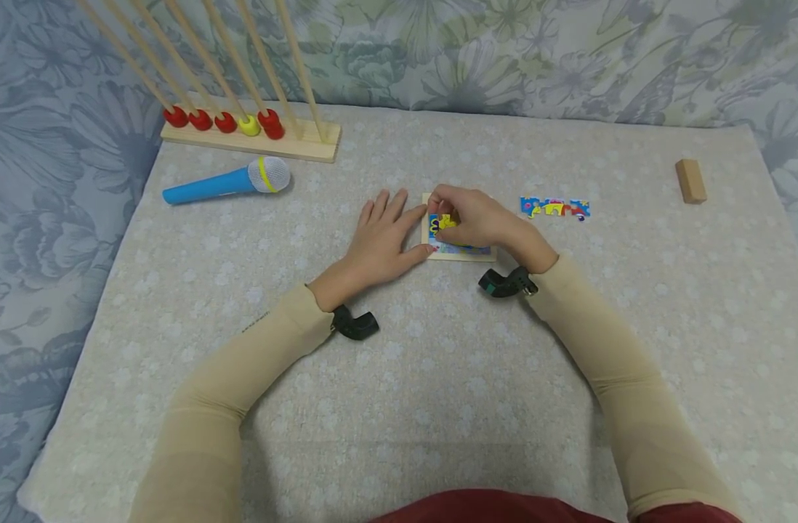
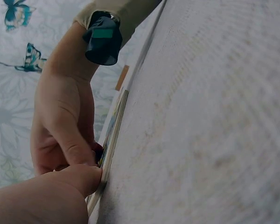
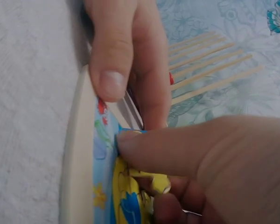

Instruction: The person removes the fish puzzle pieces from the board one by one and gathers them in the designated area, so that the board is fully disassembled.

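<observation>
A small wooden puzzle tray [image 1: 464,257] with a colourful picture lies in the middle of the table. My left hand [image 1: 381,247] rests flat with fingers spread, its thumb and index fingertip touching the tray's left edge. Over the tray is my right hand [image 1: 475,218], thumb and fingers curled, pinching a blue and yellow puzzle piece at the picture's left side. In the right wrist view, yellow and blue puzzle pieces [image 3: 129,205] show below the right thumb [image 3: 154,147]; the fingers partly hide them. Several joined or adjoining loose puzzle pieces [image 1: 556,208] lie right of the tray.
A blue toy microphone [image 1: 209,187] lies at the left. Behind it stands a wooden rod stand [image 1: 307,149] with red and yellow beads. A wooden block [image 1: 691,181] sits at the far right. Floral fabric [image 1: 464,58] rises behind the table's back edge.
</observation>
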A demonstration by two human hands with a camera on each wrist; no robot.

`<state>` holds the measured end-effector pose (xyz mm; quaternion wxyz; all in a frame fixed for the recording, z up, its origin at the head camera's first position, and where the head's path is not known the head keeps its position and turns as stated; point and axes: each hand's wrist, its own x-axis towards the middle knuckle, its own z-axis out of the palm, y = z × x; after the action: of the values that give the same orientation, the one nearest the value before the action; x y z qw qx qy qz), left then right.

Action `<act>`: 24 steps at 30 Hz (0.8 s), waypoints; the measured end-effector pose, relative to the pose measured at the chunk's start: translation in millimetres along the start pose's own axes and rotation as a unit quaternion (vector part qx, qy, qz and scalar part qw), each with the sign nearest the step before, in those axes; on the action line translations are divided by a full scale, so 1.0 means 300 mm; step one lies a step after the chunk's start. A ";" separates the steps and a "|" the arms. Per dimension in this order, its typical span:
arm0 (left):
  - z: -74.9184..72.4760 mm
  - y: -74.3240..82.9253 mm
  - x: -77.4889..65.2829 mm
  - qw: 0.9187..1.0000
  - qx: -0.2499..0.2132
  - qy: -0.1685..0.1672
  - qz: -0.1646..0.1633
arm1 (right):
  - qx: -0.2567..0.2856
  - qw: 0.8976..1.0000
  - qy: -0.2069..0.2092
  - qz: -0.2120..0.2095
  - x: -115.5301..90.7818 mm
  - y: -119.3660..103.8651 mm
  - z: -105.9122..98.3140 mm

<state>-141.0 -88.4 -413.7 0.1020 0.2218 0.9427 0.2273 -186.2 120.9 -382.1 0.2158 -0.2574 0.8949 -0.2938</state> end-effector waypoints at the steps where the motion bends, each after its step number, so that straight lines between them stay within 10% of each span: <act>1: 0.000 0.000 0.000 1.000 0.000 0.000 -0.001 | 0.010 1.000 -0.004 -0.002 -0.001 0.001 -0.002; 24: 0.003 -0.007 0.000 1.000 0.002 -0.004 -0.005 | 0.136 0.990 0.021 0.025 -0.037 0.036 -0.079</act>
<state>-141.6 -89.7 -415.4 0.1062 0.2178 0.9440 0.2241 -194.0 144.7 -368.8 0.2374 -0.1969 0.8570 -0.4128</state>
